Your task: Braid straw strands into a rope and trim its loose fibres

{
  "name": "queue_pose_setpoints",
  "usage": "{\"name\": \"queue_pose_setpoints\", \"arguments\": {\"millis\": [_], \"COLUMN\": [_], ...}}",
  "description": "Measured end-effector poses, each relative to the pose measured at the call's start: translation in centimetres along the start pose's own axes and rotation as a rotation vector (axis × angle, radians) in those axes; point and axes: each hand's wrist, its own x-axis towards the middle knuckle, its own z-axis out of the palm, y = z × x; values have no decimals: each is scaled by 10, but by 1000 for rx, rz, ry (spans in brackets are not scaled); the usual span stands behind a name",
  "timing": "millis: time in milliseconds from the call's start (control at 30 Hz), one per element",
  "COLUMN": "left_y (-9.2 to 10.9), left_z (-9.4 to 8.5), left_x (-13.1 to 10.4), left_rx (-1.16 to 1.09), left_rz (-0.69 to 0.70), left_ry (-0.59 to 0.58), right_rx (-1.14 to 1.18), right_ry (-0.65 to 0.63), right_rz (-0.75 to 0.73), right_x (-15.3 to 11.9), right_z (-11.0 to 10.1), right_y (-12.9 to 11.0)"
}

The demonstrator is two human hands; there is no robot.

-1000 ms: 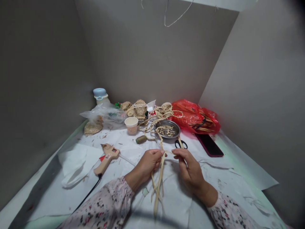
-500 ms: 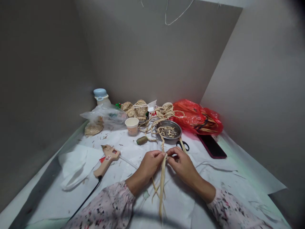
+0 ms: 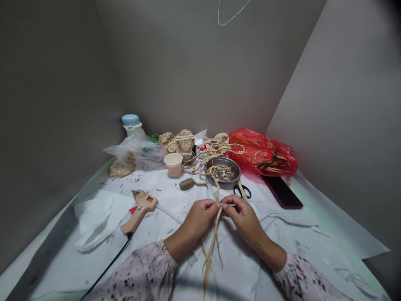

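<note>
A pale straw braid (image 3: 217,193) runs from the pile at the back down to my fingertips. Its loose strands (image 3: 211,251) hang below toward the table's front edge. My left hand (image 3: 203,215) pinches the braid's working end between thumb and forefinger. Close against it, my right hand (image 3: 239,211) is also closed in a pinch on the strands at the same spot. The two sets of fingertips touch or nearly touch, and they hide the exact crossing of the strands.
Beyond my hands stand a metal bowl (image 3: 230,167) of straw scraps, a paper cup (image 3: 173,164) and a thread spool (image 3: 187,184). Black-handled scissors (image 3: 247,191), a phone (image 3: 283,193) and a red plastic bag (image 3: 250,146) lie right. A glue gun (image 3: 140,212) lies left.
My right fingers have closed in toward the left fingertips. The hanging strands have swung and their lower ends now point further left. The camera view has shifted slightly.
</note>
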Motion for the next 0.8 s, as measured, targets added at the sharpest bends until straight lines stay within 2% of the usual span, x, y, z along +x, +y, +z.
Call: {"name": "queue_pose_setpoints", "arguments": {"millis": [233, 533, 800], "left_y": [2, 4, 0], "left_z": [0, 0, 2], "left_x": [0, -2, -1], "left_rx": [5, 10, 14], "left_rz": [-8, -20, -12], "left_ry": [-10, -52, 21], "right_rx": [-31, -187, -212], "right_ry": [33, 59, 45], "right_rz": [40, -108, -172], "right_x": [-2, -2, -2], "right_z": [1, 0, 2], "right_y": [-3, -1, 1]}}
